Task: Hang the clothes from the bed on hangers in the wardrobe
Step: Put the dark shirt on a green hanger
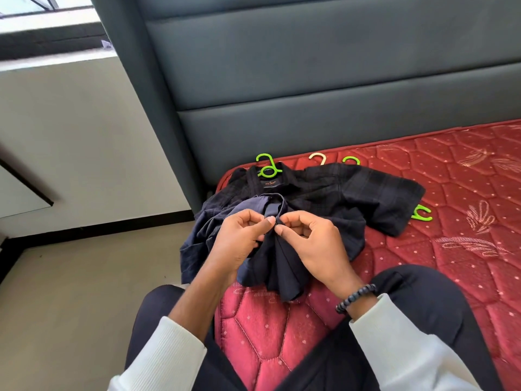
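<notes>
Left hand (pixel 242 241) pinched the front placket of a navy shirt (pixel 270 261), thumb and forefinger closed on the fabric. Right hand (pixel 313 244) pinched the same placket just beside it, beaded bracelet (pixel 355 297) on that wrist. Shirt lay bunched on the red mattress (pixel 451 221) near its corner, overlapping a dark plaid shirt (pixel 338 190). Green hanger (pixel 269 167) hooks sat by the plaid collar, cream hook (pixel 318 158) beyond, another green hanger (pixel 421 213) at the right sleeve.

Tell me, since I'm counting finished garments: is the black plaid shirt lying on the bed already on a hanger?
Yes: a green plastic hanger hook sticks out of the black plaid shirt's collar.
</notes>
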`<state>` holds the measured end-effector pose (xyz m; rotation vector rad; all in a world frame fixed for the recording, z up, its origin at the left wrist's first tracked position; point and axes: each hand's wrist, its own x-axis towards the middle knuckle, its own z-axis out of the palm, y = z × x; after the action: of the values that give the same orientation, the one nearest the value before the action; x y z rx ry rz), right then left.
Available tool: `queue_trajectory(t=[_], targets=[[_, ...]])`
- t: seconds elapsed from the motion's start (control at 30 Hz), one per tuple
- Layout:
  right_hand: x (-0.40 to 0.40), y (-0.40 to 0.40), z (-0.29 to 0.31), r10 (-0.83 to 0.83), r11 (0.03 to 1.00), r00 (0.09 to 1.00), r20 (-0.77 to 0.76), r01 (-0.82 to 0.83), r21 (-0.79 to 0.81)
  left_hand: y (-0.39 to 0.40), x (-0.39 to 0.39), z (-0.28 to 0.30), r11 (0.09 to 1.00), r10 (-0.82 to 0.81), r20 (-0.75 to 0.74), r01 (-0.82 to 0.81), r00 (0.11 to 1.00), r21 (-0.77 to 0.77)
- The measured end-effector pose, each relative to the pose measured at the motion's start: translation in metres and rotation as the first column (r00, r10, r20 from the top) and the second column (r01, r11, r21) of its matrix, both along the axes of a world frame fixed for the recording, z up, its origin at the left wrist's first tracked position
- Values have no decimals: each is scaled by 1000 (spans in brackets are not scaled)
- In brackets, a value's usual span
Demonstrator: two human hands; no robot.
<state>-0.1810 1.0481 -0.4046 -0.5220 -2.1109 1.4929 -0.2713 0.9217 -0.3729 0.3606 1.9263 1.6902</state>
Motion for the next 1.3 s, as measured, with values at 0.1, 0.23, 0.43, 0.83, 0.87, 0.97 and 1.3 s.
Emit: queue_trajectory(t=[0.1, 0.23, 0.43, 0.83, 0.87, 0.97, 1.3], targets=[[-1, -5, -1, -8, 994, 999, -32, 5, -108, 5, 0, 3, 998, 28, -41, -30, 999, -58], [1, -12, -2, -67, 998, 996, -58, 67, 0, 12, -1, 5, 994, 36, 20, -34, 999, -103], [0, -5, -1, -49, 979, 998, -30, 54, 197, 15, -3, 0, 991, -70, 28, 73, 997, -111], [4, 11, 3, -27, 890, 992, -122, 80, 449, 12, -26, 1, 866, -500, -799, 180, 334, -467], [4, 13, 2, -47, 882, 989, -138, 106, 459, 15, -29, 0, 874, -486, -801, 161, 350, -459], [0, 17, -2, -104, 854, 984, -146, 163, 494, 23, -31, -3, 882, -471, -804, 166, 362, -441], [-9, 10, -1, -259, 848, 953, -158, 303, 436, 36, -24, -2, 904, -427, -805, 204, 411, -375]])
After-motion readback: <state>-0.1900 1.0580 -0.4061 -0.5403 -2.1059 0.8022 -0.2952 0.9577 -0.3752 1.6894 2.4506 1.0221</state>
